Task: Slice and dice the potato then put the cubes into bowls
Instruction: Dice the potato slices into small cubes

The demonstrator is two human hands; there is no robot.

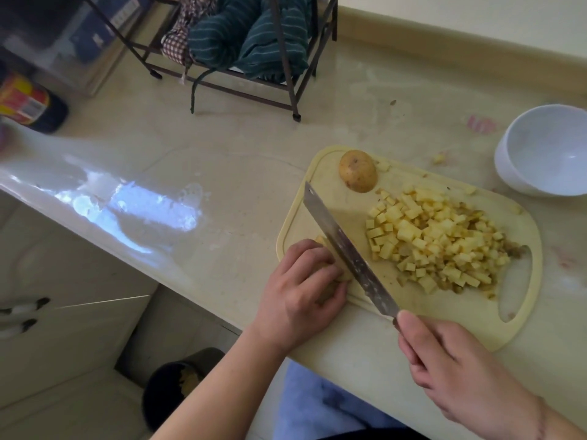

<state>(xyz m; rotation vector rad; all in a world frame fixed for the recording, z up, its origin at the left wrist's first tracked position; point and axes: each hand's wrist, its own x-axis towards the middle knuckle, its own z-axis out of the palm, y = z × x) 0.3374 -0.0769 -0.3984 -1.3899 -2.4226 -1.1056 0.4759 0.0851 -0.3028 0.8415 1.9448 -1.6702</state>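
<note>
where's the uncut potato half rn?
The potato half sits at the far left corner of the cutting board, beyond the knife tip and up-left of the pile of cubes.

cube pile [444, 242] blocks board [514, 331] toward bowl [540, 150].

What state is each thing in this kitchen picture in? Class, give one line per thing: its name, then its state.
Left hand: curled over a potato piece, holding it down.
Right hand: gripping the knife handle.
Knife: blade down beside the held piece.
Half potato: uncut, skin on.
Potato cubes: diced, piled on the board.
Cutting board: flat on the counter.
Bowl: upright, empty.
</note>
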